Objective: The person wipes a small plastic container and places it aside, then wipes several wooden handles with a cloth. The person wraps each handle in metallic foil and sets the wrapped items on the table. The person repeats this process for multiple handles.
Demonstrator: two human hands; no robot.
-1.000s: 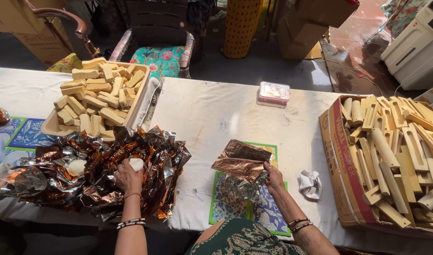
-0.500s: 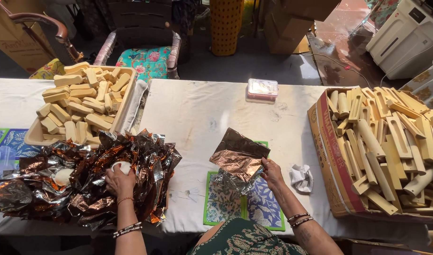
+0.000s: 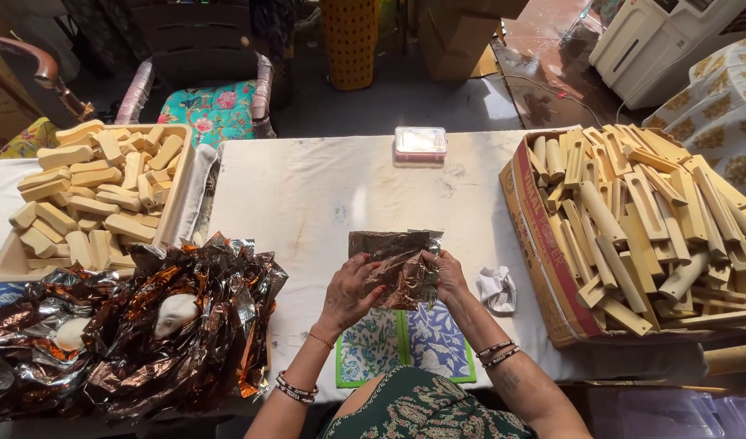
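Note:
My left hand (image 3: 346, 294) and my right hand (image 3: 448, 276) both grip a crumpled sheet of copper-brown foil (image 3: 397, 264), held just above the white table (image 3: 324, 191) near its front edge. The foil bunches between my fingers; whatever lies inside it is hidden. A heap of the same shiny foil wrappers (image 3: 129, 325) lies to my left, with a white rounded lump (image 3: 176, 313) resting on top of it.
A tray of pale wooden blocks (image 3: 96, 191) sits at the far left. A cardboard box of longer wooden pieces (image 3: 633, 223) stands at the right. A small pink-lidded box (image 3: 421, 143) lies at the back edge, and a crumpled white cloth (image 3: 497, 289) beside my right hand.
My left hand has left the foil heap, leaving the white lump there, and come across to the foil sheet that my right hand held. The camera view has shifted left.

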